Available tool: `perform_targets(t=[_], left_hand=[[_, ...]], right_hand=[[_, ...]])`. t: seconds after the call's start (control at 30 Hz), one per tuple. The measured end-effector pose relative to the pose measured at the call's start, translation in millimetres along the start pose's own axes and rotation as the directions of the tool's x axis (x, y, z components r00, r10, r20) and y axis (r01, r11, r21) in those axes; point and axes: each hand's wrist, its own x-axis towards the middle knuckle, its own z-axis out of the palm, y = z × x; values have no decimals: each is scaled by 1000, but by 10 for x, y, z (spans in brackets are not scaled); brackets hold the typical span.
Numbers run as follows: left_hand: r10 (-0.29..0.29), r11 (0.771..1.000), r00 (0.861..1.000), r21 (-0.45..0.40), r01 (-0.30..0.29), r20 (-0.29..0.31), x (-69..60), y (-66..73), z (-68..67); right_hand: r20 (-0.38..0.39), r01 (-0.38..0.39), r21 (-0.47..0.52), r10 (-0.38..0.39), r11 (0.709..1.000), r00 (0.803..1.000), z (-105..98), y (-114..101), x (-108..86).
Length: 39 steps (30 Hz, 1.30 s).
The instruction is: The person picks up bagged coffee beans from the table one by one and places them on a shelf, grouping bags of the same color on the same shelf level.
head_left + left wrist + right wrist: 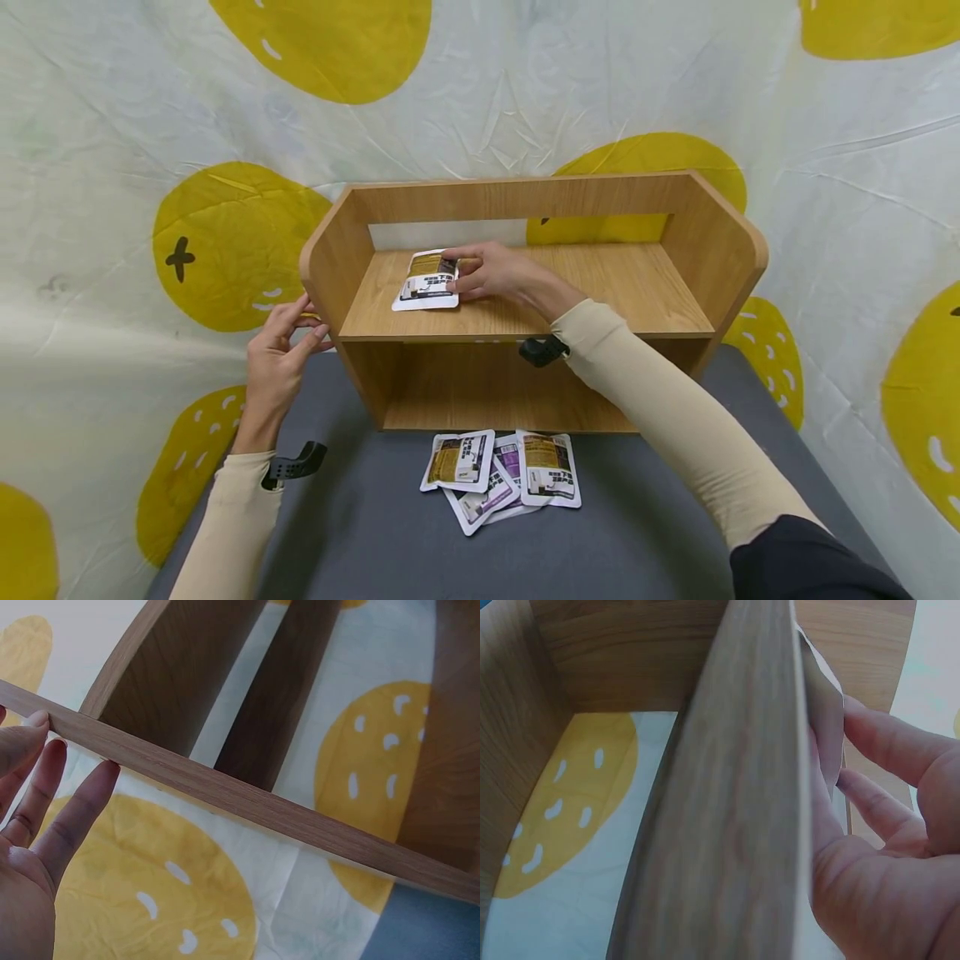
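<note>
On the left part of the wooden rack's upper shelf [600,279] is a brown-and-white packet [429,282]. My right hand [501,273] holds it by its right edge; in the right wrist view, fingers of that hand [900,825] touch the packet's pale side [826,712], partly hidden behind the shelf board. My left hand [279,358] is at the outside of the rack's left side panel [335,267]. In the left wrist view the fingertips of my left hand [45,802] rest against the panel's edge [187,775], the fingers fairly straight.
Below the rack, on the grey table [390,533], several packets overlap: a brown one on the left [457,462], another brown one on the right [549,471], and purple ones [491,497] between and under them. A patterned cloth [487,100] hangs behind.
</note>
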Motion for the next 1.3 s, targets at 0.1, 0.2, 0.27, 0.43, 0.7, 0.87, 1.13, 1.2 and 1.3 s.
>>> perform_targets(t=[0.1, 0.2, 0.27, 0.43, 0.7, 0.87, 1.13, 1.2, 1.3], left_hand=[[3, 1000, 1000, -13, -3, 2, -3, 2, -2], [8, 1000, 1000, -25, -8, 7, -3, 6, -3], [9, 1000, 1000, -29, -9, 10, 0, 5, -5], [8, 1000, 1000, -26, -8, 11, 10, 0, -5], [2, 1000, 1000, -13, -2, 5, 8, -7, -1], [3, 1000, 1000, -11, -3, 5, 3, -11, -4], [12, 1000, 1000, -13, -11, 5, 2, 0, 8], [12, 1000, 1000, -13, -12, 6, 4, 4, 12], [12, 1000, 1000, -15, -11, 8, 8, 9, 19]], right_hand=[[-12, 6, -44, -6, 999, 1000, 16, -8, -3], [-29, 15, -71, -17, 997, 999, 20, -10, -12], [-38, 25, -80, -28, 997, 999, 14, -9, -23], [-49, 66, -103, -72, 992, 996, -24, -10, -102], [-69, 148, -148, -160, 978, 985, -111, 28, -316], [-64, 181, -143, -191, 973, 979, -159, 56, -510], [35, 287, -161, -285, 944, 958, -205, 156, -811], [63, 311, -169, -304, 935, 950, -212, 191, -881], [92, 323, -146, -312, 935, 945, -213, 250, -985]])
